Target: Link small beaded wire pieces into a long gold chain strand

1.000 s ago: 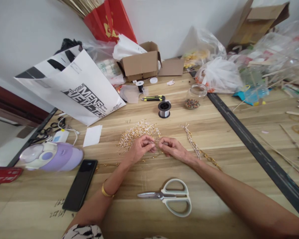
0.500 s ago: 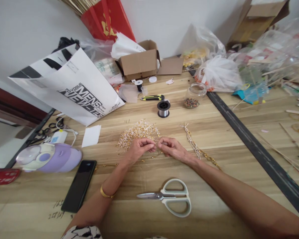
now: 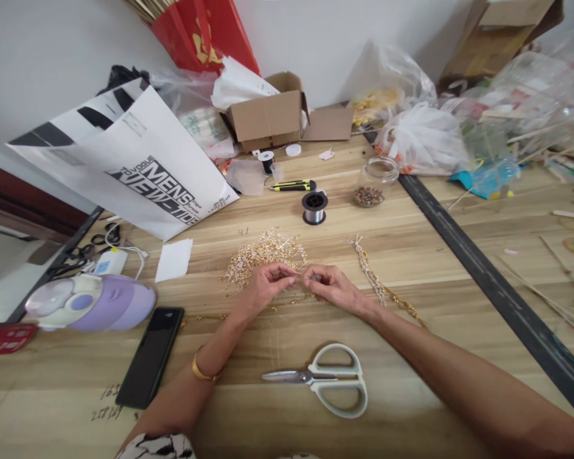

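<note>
My left hand (image 3: 272, 284) and my right hand (image 3: 333, 287) meet fingertip to fingertip over the wooden table, each closed in a pinch. What they pinch is too small to make out. Just behind my left hand spreads a pile of small gold and clear beads (image 3: 261, 255). A thin gold beaded strand (image 3: 282, 307) runs along the table beneath my hands toward the phone. To the right of my right hand lies a bundle of silver and gold strands (image 3: 369, 273). Scissors (image 3: 310, 376) with pale handles rest between my forearms.
Behind the beads stand a spool of clear line (image 3: 314, 209), a yellow-black utility knife (image 3: 294, 185) and a glass jar (image 3: 375, 182) with dark beads. A black phone (image 3: 150, 357), a purple bottle (image 3: 100, 303) and a white bag (image 3: 148, 166) are at left. Plastic bags (image 3: 421, 140) sit at back right.
Both hands keep their pinch at nearly the same spot, with only slight finger movement. The camera view has shifted a little. Objects on the table stay in place.
</note>
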`<state>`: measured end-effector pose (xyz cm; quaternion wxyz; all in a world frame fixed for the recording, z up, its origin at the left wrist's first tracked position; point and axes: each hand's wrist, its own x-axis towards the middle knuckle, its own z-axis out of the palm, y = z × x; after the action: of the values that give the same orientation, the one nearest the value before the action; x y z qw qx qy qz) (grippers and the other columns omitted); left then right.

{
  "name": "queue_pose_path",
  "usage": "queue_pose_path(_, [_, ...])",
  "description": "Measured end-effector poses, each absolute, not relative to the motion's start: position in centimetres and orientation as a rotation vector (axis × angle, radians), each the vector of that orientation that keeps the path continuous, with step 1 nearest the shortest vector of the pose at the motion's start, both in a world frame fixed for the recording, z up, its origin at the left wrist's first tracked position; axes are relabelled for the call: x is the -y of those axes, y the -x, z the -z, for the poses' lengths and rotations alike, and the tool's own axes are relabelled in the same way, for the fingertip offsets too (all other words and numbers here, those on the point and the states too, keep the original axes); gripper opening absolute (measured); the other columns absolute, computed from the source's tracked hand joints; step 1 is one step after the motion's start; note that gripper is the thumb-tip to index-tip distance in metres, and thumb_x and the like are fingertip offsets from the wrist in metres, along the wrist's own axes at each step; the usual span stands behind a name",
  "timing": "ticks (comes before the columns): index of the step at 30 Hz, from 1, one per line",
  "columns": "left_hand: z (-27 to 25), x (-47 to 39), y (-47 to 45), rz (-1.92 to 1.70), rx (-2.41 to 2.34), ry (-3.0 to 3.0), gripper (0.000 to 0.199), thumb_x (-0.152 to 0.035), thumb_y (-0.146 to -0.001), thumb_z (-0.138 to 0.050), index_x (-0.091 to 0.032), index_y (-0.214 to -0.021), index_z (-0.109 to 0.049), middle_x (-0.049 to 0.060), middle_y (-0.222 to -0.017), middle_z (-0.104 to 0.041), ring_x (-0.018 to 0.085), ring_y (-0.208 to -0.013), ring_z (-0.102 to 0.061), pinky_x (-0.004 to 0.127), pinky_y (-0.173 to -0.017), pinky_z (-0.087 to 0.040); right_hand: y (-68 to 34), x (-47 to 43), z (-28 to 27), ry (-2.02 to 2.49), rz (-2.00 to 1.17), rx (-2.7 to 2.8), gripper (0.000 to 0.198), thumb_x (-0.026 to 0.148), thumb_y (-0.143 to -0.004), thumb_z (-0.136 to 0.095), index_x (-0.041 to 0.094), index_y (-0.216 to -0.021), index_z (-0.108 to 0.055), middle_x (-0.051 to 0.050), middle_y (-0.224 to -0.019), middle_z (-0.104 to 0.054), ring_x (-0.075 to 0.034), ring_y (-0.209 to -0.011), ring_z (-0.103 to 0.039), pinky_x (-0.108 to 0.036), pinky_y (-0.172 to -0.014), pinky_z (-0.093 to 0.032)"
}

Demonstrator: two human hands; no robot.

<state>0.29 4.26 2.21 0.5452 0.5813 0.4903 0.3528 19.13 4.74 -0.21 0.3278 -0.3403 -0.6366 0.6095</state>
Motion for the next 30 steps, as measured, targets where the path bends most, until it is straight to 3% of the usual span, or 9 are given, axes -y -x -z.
queue_pose_path(30, [-2.92, -3.63, -0.53, -0.921, -1.248, -1.827, 0.008, -0.016, -0.076, -0.063, -0.014, -0.080, -0.069, 0.005, -0.078, -0.070, 0.014, -0.073, -0.064, 0.025, -0.071, -0.051, -19.02, -4.64, 0.11, 0.927, -1.583, 1.613, 0.010, 0.023, -0.076, -0.053, 0.015, -0.069, -0.052, 0.006, -0.052, -0.042, -0.005, -0.043, -0.037, -0.016, -0.041, -0.029])
